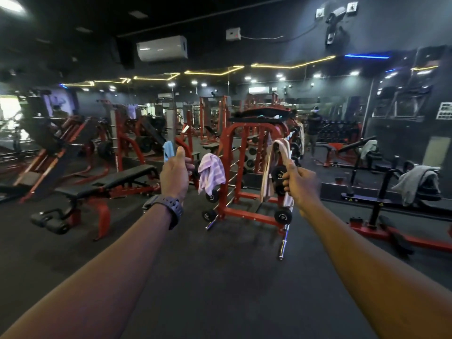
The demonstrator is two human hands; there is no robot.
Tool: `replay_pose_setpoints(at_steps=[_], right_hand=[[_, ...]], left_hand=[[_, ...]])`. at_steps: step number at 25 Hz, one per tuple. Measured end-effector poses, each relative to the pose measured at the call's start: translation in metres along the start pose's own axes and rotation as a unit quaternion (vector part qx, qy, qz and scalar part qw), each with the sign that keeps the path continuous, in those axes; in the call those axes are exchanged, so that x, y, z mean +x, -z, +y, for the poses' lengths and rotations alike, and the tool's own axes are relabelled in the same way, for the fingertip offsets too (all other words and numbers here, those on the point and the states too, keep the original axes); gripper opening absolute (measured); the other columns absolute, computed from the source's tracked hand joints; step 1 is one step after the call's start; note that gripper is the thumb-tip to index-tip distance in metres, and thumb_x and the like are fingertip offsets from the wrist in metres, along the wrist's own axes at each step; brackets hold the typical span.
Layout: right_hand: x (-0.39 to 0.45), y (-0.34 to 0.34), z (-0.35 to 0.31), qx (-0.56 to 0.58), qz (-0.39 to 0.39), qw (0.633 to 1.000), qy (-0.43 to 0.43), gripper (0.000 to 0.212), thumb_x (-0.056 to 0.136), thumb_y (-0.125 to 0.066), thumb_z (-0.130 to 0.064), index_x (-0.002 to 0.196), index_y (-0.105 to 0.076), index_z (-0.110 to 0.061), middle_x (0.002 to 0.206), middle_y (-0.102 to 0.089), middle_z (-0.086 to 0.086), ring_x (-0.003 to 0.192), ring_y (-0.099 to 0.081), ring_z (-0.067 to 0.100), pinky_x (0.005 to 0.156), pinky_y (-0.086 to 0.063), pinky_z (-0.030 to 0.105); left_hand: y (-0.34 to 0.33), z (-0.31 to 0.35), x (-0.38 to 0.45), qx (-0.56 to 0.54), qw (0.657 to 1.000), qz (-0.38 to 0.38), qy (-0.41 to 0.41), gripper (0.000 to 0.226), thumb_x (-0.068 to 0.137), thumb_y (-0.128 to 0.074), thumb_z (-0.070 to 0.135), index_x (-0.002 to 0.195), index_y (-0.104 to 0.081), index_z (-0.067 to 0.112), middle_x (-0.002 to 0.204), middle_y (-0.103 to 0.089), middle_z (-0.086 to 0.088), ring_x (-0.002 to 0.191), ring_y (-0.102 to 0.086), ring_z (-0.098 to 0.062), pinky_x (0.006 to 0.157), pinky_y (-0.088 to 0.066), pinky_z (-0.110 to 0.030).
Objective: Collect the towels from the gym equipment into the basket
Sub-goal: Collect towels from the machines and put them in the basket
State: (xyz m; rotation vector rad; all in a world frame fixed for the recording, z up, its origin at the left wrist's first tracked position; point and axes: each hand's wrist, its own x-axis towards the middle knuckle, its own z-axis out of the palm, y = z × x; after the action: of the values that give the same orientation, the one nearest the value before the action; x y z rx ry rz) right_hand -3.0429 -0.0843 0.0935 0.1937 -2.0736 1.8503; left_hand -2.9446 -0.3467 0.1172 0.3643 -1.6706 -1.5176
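Note:
My right hand (299,182) is closed around a beige-and-white striped towel (278,149), which loops up over the hand and hangs down in front of the red plate rack (244,210). My left hand (175,174) is a fist with the thumb up, and a blue towel (168,150) sticks out above it. A pink-and-white striped towel (211,172) hangs on a peg at the rack's left side. A grey towel (413,183) is draped over the machine on the right. Another pale towel (368,148) lies on a far bench. No basket is in view.
A black-and-red flat bench (117,179) stands to the left, with leg-press machines behind it. Chrome pegs and small weight plates (283,216) jut from the rack near the floor. Dark rubber floor (220,277) stretches in front of me. A mirror wall behind reflects a person (314,128).

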Motion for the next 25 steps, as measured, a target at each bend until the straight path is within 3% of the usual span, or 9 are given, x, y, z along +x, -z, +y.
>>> replay_pose_setpoints(at_steps=[5, 11, 16, 18, 20, 23, 25], right_hand=[[0.119, -0.038, 0.038, -0.018, 0.066, 0.998, -0.016, 0.044, 0.101, -0.054, -0.048, 0.071, -0.071, -0.020, 0.066, -0.071, 0.001, 0.064, -0.067, 0.019, 0.072, -0.058, 0.045], [0.256, -0.017, 0.094, -0.051, 0.133, 0.990, -0.023, 0.050, 0.102, -0.053, -0.049, 0.068, -0.068, -0.015, 0.066, -0.068, 0.004, 0.064, -0.063, 0.020, 0.074, -0.056, 0.049], [0.365, 0.042, 0.158, -0.057, 0.198, 0.977, -0.049, 0.050, 0.102, -0.053, -0.048, 0.065, -0.066, -0.016, 0.058, -0.065, -0.001, 0.060, -0.063, 0.019, 0.066, -0.054, 0.044], [0.406, 0.082, 0.181, -0.069, 0.240, 0.966, -0.063, 0.050, 0.101, -0.053, -0.049, 0.065, -0.067, -0.018, 0.060, -0.067, -0.002, 0.067, -0.068, 0.024, 0.070, -0.054, 0.043], [0.445, 0.125, 0.203, -0.093, 0.285, 0.951, -0.076, 0.051, 0.099, -0.052, -0.052, 0.063, -0.068, -0.019, 0.066, -0.070, 0.002, 0.076, -0.070, 0.032, 0.079, -0.055, 0.051], [0.490, 0.180, 0.226, -0.119, 0.332, 0.931, -0.095, 0.051, 0.093, -0.050, -0.054, 0.058, -0.064, -0.020, 0.068, -0.068, 0.005, 0.081, -0.069, 0.039, 0.086, -0.054, 0.061], [0.522, 0.206, 0.241, -0.124, 0.364, 0.918, -0.100, 0.050, 0.090, -0.051, -0.055, 0.058, -0.064, -0.019, 0.065, -0.069, 0.003, 0.077, -0.070, 0.038, 0.084, -0.057, 0.058]], left_hand=[[-0.099, -0.045, 0.126, -0.015, 0.998, -0.065, 0.014, 0.054, 0.098, -0.037, 0.058, 0.076, -0.065, 0.018, 0.080, -0.070, -0.004, 0.075, -0.061, -0.021, 0.082, -0.047, -0.042], [-0.270, -0.092, 0.203, -0.043, 0.988, -0.145, 0.020, 0.054, 0.100, -0.038, 0.056, 0.085, -0.067, 0.013, 0.088, -0.072, -0.010, 0.080, -0.062, -0.022, 0.079, -0.046, -0.040], [-0.437, -0.143, 0.236, -0.086, 0.970, -0.226, 0.032, 0.051, 0.104, -0.036, 0.049, 0.077, -0.060, 0.014, 0.077, -0.065, -0.009, 0.064, -0.056, -0.020, 0.062, -0.040, -0.032], [-0.513, -0.151, 0.244, -0.102, 0.960, -0.258, 0.045, 0.051, 0.104, -0.037, 0.049, 0.074, -0.060, 0.015, 0.069, -0.063, -0.005, 0.055, -0.054, -0.015, 0.054, -0.040, -0.027], [-0.586, -0.153, 0.247, -0.119, 0.946, -0.295, 0.062, 0.052, 0.104, -0.038, 0.050, 0.072, -0.060, 0.016, 0.062, -0.063, 0.000, 0.049, -0.051, -0.009, 0.049, -0.037, -0.022], [-0.678, -0.156, 0.235, -0.140, 0.923, -0.354, 0.057, 0.052, 0.103, -0.037, 0.052, 0.076, -0.061, 0.014, 0.070, -0.064, -0.004, 0.058, -0.053, -0.015, 0.057, -0.039, -0.030], [-0.739, -0.164, 0.226, -0.143, 0.909, -0.388, 0.046, 0.051, 0.103, -0.036, 0.052, 0.077, -0.061, 0.016, 0.076, -0.066, -0.005, 0.064, -0.056, -0.018, 0.068, -0.042, -0.033]])
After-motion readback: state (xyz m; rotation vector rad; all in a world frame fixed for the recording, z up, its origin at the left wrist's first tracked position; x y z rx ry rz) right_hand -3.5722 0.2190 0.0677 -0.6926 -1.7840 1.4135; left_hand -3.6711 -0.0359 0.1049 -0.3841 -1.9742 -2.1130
